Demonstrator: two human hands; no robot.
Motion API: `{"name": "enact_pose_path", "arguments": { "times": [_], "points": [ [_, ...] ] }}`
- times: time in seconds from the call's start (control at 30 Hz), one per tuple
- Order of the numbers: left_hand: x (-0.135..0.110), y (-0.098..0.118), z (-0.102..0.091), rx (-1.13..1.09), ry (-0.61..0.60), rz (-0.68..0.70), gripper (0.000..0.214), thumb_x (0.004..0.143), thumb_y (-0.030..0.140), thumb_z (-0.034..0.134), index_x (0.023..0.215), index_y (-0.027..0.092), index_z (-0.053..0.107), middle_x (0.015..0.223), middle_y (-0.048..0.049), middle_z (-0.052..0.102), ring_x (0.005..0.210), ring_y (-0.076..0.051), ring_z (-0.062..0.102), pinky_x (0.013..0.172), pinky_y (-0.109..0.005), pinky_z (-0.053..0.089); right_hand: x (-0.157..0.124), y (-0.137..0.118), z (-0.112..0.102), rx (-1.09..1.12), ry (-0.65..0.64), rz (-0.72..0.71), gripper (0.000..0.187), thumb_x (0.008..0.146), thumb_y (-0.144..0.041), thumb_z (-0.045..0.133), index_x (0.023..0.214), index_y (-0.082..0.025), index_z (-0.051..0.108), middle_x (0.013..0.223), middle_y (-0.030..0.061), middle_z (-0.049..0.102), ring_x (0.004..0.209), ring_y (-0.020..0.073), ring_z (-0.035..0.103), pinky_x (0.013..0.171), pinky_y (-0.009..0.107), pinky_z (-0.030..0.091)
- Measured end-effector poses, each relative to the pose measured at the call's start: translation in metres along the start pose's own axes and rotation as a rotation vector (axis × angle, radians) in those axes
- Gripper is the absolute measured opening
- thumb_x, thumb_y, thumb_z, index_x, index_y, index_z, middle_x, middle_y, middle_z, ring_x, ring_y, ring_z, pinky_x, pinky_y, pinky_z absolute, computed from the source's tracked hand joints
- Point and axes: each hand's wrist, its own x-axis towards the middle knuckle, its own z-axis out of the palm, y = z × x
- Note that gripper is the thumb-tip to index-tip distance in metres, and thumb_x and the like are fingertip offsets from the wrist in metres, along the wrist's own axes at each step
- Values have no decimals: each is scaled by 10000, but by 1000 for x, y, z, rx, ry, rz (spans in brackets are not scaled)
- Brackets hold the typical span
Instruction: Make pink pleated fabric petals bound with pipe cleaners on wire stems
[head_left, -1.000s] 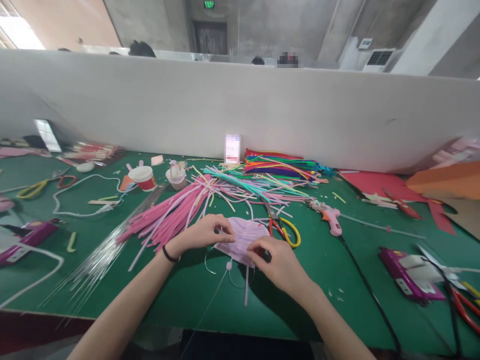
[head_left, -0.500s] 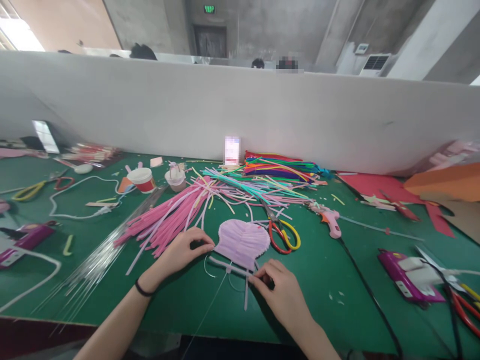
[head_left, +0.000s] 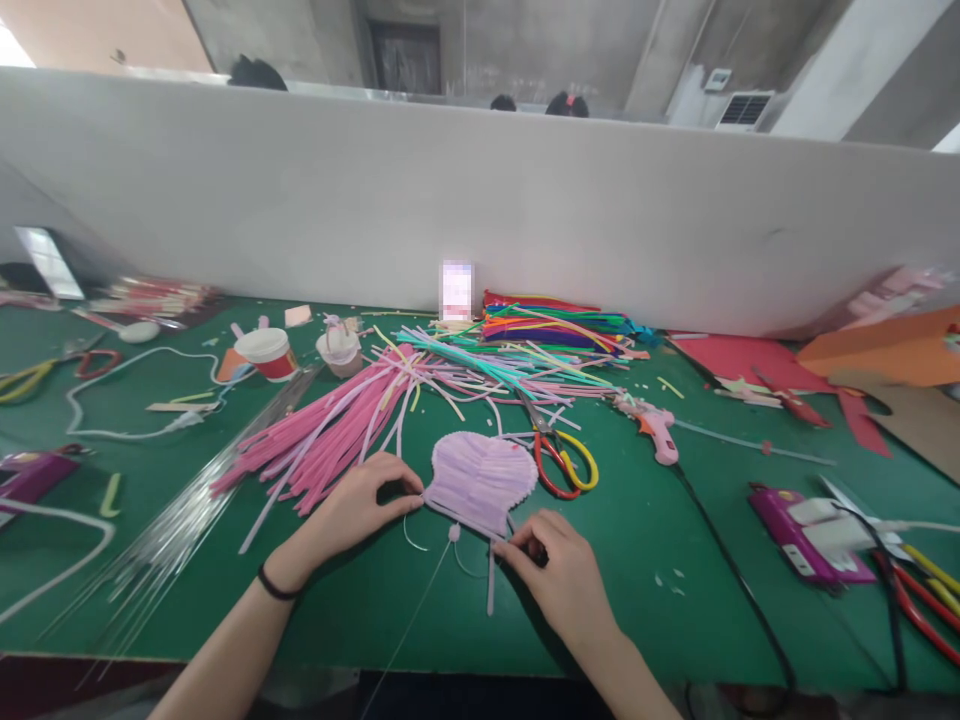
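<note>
A fan-shaped lilac piece made of pipe cleaners (head_left: 484, 475) lies flat on the green table between my hands. My left hand (head_left: 375, 500) has thumb and finger pinched at its lower left corner. Along the lower edge runs a lilac pipe cleaner (head_left: 466, 527), and my right hand (head_left: 551, 565) pinches its right end. Another lilac strip (head_left: 491, 585) points down beside the right fingertips. Below the piece sits a small lilac knot (head_left: 454, 533) with a thin wire (head_left: 416, 610) leading toward the table's front edge. Whether my left fingers also grip the pipe cleaner is unclear.
Red-and-yellow scissors (head_left: 562, 460) lie just right of the piece. Pink pipe cleaners (head_left: 322, 435) and clear thin rods (head_left: 187, 530) spread leftward. A pink glue gun (head_left: 656, 430) trails a black cord. Purple power strip (head_left: 810, 540) at right; paper cup (head_left: 270, 355) behind.
The pipe cleaner in my right hand has moved up against the piece's lower edge; before, a gap showed between them. My left hand stays at the corner. The view has shifted slightly.
</note>
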Motion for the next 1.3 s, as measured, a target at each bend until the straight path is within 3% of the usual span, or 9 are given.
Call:
{"name": "enact_pose_path", "arguments": {
  "times": [0.33, 0.53, 0.67, 0.83, 0.97, 1.17, 1.3],
  "points": [
    [1, -2, 3, -3, 14, 8, 203, 829, 406, 581, 812, 249, 709, 852, -37, 696, 994, -231, 574, 876, -341, 447, 1, 0, 3, -23, -15, 13, 245, 830, -407, 640, 690, -215, 582, 701, -2, 561, 675, 165, 535, 614, 268, 387],
    [1, -3, 4, 3, -6, -20, 177, 831, 378, 589, 779, 247, 696, 861, -29, 685, 1005, -223, 569, 863, -314, 445, -1, 0, 2, 11, 2, -22, 237, 896, -369, 548, 714, -217, 555, 724, 3, 558, 671, 161, 539, 617, 266, 395],
    [1, -6, 5, 6, 0, -28, 218, 859, 404, 555, 805, 242, 690, 907, -31, 678, 1005, -215, 561, 878, -311, 429, -2, -2, -13, 65, 38, -38, 252, 911, -387, 511, 723, -221, 534, 720, -1, 553, 636, 146, 526, 605, 253, 398],
    [4, 2, 8, 16, 16, -60, 283, 873, 449, 517, 799, 227, 675, 870, -36, 670, 928, -219, 564, 835, -325, 430, 13, -1, -39, -25, 221, 39, 274, 907, -452, 489, 752, -231, 535, 703, 1, 570, 610, 157, 524, 591, 263, 381],
    [7, 9, 14, 9, 71, -146, 282, 818, 466, 572, 734, 207, 646, 804, -41, 658, 868, -233, 572, 767, -326, 441, 28, 4, -43, -92, 260, 113, 284, 917, -479, 448, 785, -236, 514, 666, -5, 605, 569, 163, 556, 560, 261, 370],
    [9, 4, 14, -247, 187, -293, 331, 831, 509, 517, 838, 194, 617, 815, -34, 667, 746, -209, 611, 686, -309, 448, 39, 10, -42, -71, 252, 175, 287, 935, -481, 385, 804, -237, 459, 641, 4, 668, 540, 179, 623, 552, 263, 408],
    [13, 17, 12, -597, 251, -376, 461, 771, 491, 605, 1116, 193, 542, 1165, -114, 623, 963, -238, 630, 785, -330, 479, 47, 20, -37, 218, 328, 243, 316, 924, -545, 356, 889, -236, 405, 702, 36, 713, 588, 188, 676, 553, 272, 496]
  ]
}}
